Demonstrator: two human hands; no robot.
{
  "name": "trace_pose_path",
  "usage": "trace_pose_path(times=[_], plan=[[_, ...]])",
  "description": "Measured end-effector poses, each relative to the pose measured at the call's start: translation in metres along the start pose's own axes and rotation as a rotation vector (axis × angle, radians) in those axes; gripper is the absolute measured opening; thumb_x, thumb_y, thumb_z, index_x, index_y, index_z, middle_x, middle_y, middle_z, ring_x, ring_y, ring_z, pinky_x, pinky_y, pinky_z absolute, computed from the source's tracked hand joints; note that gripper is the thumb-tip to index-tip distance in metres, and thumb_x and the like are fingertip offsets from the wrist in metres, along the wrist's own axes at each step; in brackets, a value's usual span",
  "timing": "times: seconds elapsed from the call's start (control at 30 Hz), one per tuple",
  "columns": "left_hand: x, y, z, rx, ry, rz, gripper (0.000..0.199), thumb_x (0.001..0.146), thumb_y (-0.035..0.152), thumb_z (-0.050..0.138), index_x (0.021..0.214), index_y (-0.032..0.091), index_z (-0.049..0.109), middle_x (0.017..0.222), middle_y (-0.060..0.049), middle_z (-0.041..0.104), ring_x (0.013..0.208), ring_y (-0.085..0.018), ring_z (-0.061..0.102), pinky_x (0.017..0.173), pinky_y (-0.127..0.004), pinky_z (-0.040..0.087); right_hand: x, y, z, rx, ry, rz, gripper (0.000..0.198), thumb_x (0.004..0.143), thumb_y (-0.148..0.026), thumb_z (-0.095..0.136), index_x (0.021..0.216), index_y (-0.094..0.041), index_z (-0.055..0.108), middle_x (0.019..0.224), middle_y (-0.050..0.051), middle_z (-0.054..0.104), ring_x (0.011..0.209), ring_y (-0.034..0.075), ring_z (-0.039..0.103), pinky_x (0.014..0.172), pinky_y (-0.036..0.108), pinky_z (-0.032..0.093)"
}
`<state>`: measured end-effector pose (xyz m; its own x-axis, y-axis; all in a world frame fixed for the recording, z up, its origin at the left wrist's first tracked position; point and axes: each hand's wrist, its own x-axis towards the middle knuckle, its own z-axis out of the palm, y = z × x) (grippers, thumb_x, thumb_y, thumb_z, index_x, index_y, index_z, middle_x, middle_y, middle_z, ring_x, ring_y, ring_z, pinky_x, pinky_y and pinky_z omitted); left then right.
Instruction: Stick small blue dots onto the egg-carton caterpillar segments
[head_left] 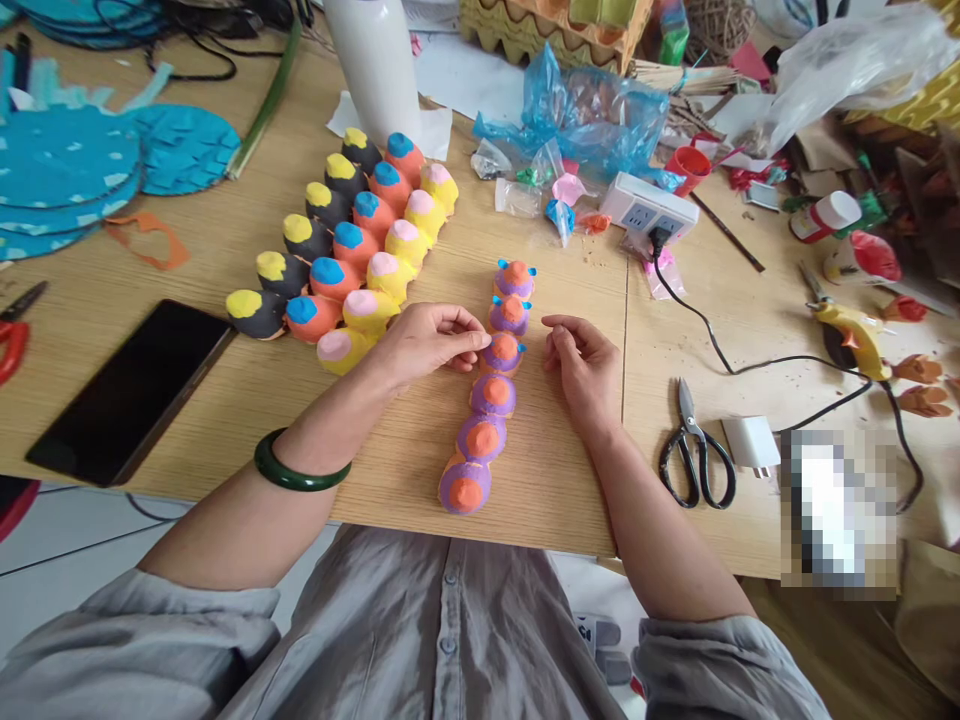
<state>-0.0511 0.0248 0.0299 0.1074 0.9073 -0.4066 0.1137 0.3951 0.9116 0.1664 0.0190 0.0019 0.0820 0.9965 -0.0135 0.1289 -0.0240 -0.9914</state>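
Observation:
A row of purple egg-carton cups (481,437) with orange tops runs away from me on the table. The far three carry small blue bits at their sides. My left hand (431,345), a green bangle on its wrist, pinches thumb and forefinger against the left side of the third cup from the far end. Whatever lies between those fingertips is hidden. Just right of the row, apart from it, my right hand (585,370) is loosely closed, its thumb near the bent forefinger; I cannot make out anything in it.
Painted cup rows in black (281,272), orange-red (335,278) and yellow (388,272) stand left. A phone (135,390) lies front left. Right are scissors (694,445), a power strip (650,212), a cord and a glue gun (851,335). Behind are a blue bag (592,110) and a white cylinder (375,65).

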Motion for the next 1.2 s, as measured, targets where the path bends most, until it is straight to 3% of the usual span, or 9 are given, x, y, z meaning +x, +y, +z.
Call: trace_pose_path(times=[0.37,0.87,1.2], plan=[[-0.0009,0.0028,0.0046,-0.084,0.019,0.081,0.009,0.081,0.021,0.079,0.085,0.014,0.075,0.072,0.0,0.074,0.063,-0.01,0.066,0.068,-0.025,0.059,0.0,0.0007,0.0013,0.026,-0.002,0.003,0.016,0.092,-0.029,0.064,0.096,-0.021,0.077,0.066,-0.005,0.061,0.055,0.009,0.052,0.055,0.024,0.043],[-0.0035,0.0042,0.0059,-0.082,-0.002,0.073,0.016,0.078,0.021,0.081,0.092,0.014,0.078,0.076,0.0,0.076,0.064,-0.01,0.067,0.069,-0.025,0.06,0.0009,0.0008,0.0008,0.014,-0.008,-0.006,0.018,0.091,-0.027,0.062,0.096,-0.021,0.077,0.067,-0.004,0.061,0.055,0.009,0.052,0.057,0.025,0.044],[-0.0002,-0.0001,0.004,-0.062,0.068,0.139,0.02,0.079,0.031,0.08,0.09,0.015,0.078,0.081,-0.002,0.075,0.068,-0.012,0.068,0.07,-0.028,0.061,0.0007,-0.0001,0.0003,0.064,0.012,-0.017,0.028,0.092,-0.05,0.073,0.097,-0.023,0.078,0.074,-0.002,0.063,0.06,0.01,0.055,0.055,0.024,0.05]])
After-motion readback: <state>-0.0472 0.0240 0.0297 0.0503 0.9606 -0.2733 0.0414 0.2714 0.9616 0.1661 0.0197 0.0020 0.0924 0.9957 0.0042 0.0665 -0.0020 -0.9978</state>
